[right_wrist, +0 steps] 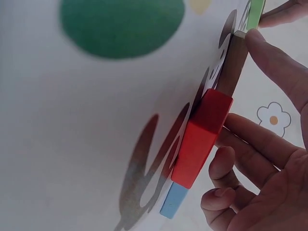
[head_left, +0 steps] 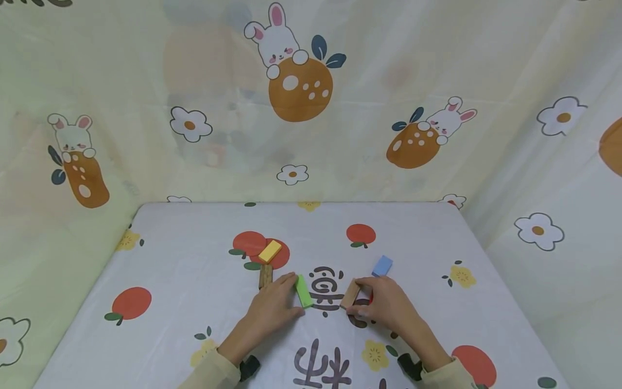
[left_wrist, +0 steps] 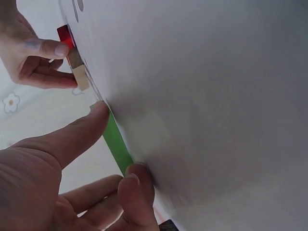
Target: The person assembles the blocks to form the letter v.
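Note:
My left hand (head_left: pixel 272 309) pinches a bright green block (head_left: pixel 304 292) between thumb and fingertip at its two ends. The block lies on the patterned cloth, its long side showing in the left wrist view (left_wrist: pixel 117 142). Facing it, my right hand (head_left: pixel 389 305) holds a light wooden block (head_left: pixel 351 294) the same way, thumb at the near end and a finger at the far end. A gap with printed dark lettering separates the two blocks. Beside the wooden block sits a red block (right_wrist: pixel 202 137), mostly hidden by the right hand in the head view.
A blue block (head_left: pixel 382 266) lies just beyond the right hand. Past the left hand are a brown wooden block (head_left: pixel 265 276) and a yellow block (head_left: pixel 270 252). Cloth curtains (head_left: pixel 359 162) with rabbit prints rise behind and beside the cloth-covered table (head_left: pixel 184 248).

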`<state>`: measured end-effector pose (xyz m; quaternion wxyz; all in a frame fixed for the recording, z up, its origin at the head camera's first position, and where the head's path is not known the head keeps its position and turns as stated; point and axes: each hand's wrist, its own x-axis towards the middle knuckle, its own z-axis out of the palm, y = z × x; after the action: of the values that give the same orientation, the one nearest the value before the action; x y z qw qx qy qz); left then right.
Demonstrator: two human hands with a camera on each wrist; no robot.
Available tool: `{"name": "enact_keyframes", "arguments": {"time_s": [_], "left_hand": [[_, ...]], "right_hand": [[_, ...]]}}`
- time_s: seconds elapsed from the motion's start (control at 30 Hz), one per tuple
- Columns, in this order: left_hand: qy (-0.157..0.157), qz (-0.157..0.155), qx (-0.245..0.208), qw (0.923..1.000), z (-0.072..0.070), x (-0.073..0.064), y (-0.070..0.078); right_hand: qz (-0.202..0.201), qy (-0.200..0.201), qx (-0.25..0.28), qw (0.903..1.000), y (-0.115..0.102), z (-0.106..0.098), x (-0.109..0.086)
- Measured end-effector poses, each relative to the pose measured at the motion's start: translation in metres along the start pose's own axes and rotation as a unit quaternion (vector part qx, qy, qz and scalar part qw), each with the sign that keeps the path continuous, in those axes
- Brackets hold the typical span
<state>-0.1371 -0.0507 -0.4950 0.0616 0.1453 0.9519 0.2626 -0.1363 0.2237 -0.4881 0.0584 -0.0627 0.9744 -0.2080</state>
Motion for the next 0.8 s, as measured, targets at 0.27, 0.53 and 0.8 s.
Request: {"name": "enact_keyframes", "arguments": {"time_s": [0.27, 0.53, 0.8], "left_hand": [[0.001, -0.003, 0.003, 1.0000, 0.0008, 0.0016, 0.0000], [0.009, 0.017, 0.016, 0.9997, 0.0031, 0.0025, -0.0021], [0.010, 0.006, 0.018, 0.9998, 0.0044, 0.0031, -0.0011]], "right_hand": [[0.013, -0.003, 0.029, 0.9995, -0.0008, -0.0010, -0.0015], [0.015, -0.007, 0.047, 0.9988, -0.0013, -0.0015, -0.0016], [0.009, -0.006, 0.049, 0.9987, -0.0018, -0.0027, -0.0035]]}}
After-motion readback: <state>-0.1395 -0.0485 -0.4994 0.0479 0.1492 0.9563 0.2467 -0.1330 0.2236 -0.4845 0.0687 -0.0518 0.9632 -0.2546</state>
